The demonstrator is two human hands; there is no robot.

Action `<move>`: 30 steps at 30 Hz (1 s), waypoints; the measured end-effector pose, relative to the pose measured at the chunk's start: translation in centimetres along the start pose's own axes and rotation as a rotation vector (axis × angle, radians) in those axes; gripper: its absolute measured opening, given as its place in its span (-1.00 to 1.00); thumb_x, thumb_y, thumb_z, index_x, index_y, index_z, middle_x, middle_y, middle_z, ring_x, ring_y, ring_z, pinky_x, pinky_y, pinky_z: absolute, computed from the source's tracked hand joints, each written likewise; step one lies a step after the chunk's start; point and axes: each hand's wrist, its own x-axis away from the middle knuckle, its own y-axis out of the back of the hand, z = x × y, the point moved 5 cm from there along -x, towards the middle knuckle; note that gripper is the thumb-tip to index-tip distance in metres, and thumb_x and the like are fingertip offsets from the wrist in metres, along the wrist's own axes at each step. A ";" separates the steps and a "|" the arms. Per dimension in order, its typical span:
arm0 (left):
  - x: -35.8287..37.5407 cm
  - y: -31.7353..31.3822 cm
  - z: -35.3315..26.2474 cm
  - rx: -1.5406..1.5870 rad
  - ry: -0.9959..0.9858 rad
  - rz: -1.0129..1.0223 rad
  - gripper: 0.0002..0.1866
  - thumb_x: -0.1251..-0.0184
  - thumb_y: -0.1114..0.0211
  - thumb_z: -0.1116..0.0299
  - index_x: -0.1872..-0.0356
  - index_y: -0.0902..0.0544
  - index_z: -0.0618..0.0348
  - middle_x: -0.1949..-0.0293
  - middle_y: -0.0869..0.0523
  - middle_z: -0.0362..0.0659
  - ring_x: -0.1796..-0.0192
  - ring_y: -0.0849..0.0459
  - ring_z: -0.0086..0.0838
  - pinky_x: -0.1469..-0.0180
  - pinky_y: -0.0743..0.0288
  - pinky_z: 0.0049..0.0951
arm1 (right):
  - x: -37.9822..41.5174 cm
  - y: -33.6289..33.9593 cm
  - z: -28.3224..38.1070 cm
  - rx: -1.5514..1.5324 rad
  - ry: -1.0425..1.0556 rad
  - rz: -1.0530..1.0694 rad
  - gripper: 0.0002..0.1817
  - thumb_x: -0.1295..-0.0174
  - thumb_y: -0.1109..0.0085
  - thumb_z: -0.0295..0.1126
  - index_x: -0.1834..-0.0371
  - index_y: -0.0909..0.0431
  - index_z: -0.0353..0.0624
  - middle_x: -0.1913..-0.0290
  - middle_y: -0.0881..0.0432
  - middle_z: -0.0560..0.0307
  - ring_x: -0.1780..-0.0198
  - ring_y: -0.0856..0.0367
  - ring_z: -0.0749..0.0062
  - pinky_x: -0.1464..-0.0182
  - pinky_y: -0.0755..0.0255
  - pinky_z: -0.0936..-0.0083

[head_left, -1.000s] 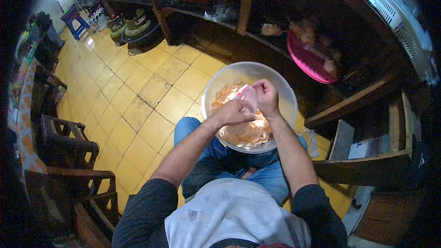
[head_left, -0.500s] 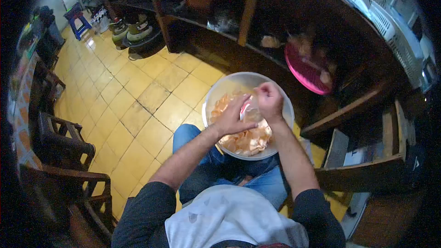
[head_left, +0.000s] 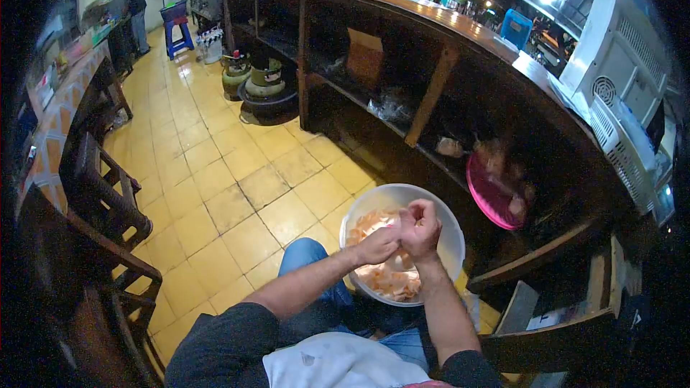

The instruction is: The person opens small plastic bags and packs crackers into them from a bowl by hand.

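Note:
A round white tub (head_left: 453,262) stands between my legs, partly filled with thin, pale orange chips (head_left: 384,284). Over the tub my two hands meet. My left hand (head_left: 379,246) has its fingers closed, pressed against the right. My right hand (head_left: 420,228) is raised with curled fingers. Between and below them shows what looks like a clear plastic bag (head_left: 399,261) with a bit of red on it; its outline is mostly hidden by the hands.
A long wooden counter with open shelves (head_left: 431,97) runs along the right, with a pink basket (head_left: 496,201) low down. Gas cylinders (head_left: 264,80) and a blue stool (head_left: 177,36) stand farther off. Wooden chairs (head_left: 108,179) line the left. A person (head_left: 135,11) stands at the far end.
The view has tipped upward, so the tub sits lower. My left hand, spread before, is now closed and drawn up against my right hand.

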 end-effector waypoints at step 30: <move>-0.7 0.4 -6.7 -0.683 -0.146 -0.078 -0.29 0.03 -0.45 0.05 -0.21 -0.43 -0.05 -0.27 -0.36 -0.01 -0.30 -0.31 -0.05 -0.34 -0.16 0.00 | 4.7 5.9 -7.4 0.088 -0.566 0.727 -0.60 -0.32 -0.03 -0.04 0.20 -0.57 -0.20 0.18 -0.65 -0.24 0.11 -0.66 0.14 0.01 -0.45 0.14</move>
